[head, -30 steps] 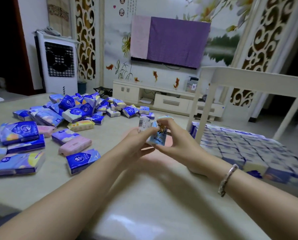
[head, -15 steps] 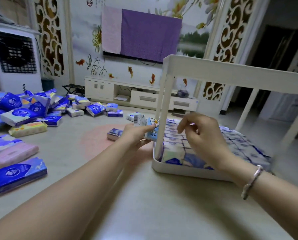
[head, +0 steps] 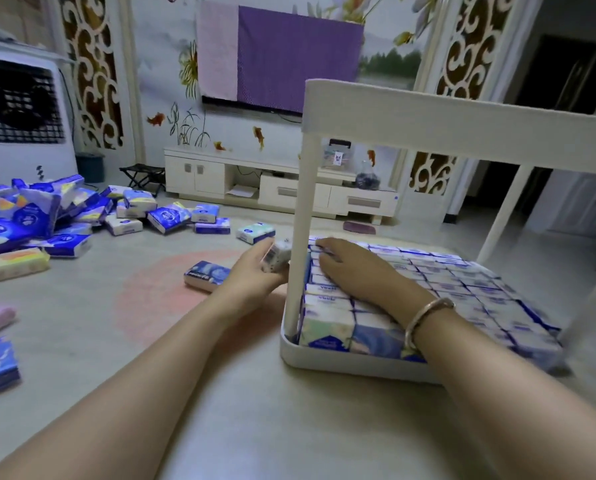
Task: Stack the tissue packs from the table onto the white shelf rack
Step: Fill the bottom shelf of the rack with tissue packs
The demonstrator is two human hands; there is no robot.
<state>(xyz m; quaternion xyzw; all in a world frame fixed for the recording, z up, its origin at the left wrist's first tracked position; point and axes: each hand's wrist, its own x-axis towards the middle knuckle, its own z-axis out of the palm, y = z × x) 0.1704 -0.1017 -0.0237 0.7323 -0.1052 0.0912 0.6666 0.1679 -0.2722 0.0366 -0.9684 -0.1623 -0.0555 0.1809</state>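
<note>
A small tissue pack (head: 276, 255) is held in the left hand (head: 251, 271), raised off the bench (head: 241, 403) just left of the white shelf rack's near-left post (head: 301, 237). Its long axis runs roughly left to right, with the right end nearly at the post; motion blur hides its exact tilt. The fingers (head: 260, 249) curl around the pack's far and left sides, so the pack juts rightward out of the grip. The right hand (head: 345, 268) lies inside the white shelf rack (head: 341, 362), its fingers fairly straight and spread, pressing on the tops of the packed tissue packs (head: 462, 289) near the far-left corner. These fill the bottom tray in tight rows up to its low rim, and the upper shelf (head: 462, 116) spans overhead. On the bench, a loose blue pack (head: 206, 274) lies just left of the left hand. More packs (head: 82, 220) are scattered and heaped far left. Bare bench surface spreads in the near foreground.
</note>
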